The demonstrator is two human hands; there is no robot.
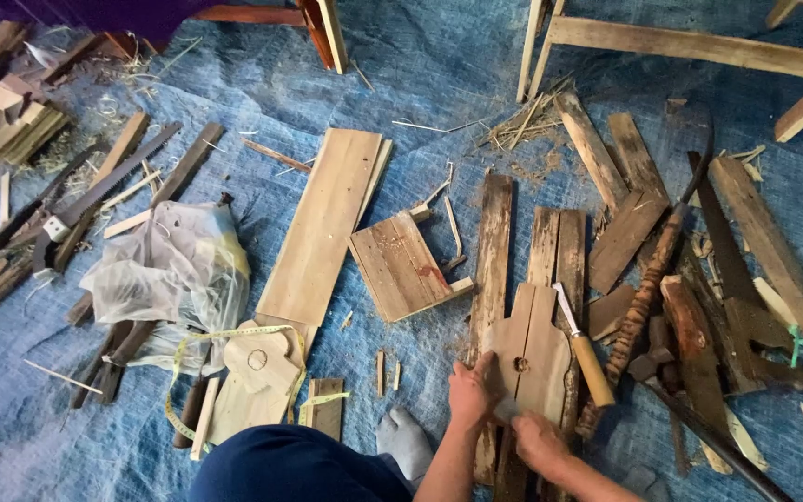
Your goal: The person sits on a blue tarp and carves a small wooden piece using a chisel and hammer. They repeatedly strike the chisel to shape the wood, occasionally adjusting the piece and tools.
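A pale shaped wooden board with a small round hole lies on darker planks in front of me. My left hand grips its lower left edge. My right hand is closed at its bottom edge, pressing what looks like a small grey sheet against the wood. A knife-like tool with a wooden handle lies on the board's right side, just right of my hands. My knee in blue cloth and a grey sock show at the lower edge.
A blue tarp covers the floor. A second shaped board with a yellow tape measure lies left, below a long plank and a plastic bag. A square board, dark planks and tools crowd the right. Stool legs stand beyond.
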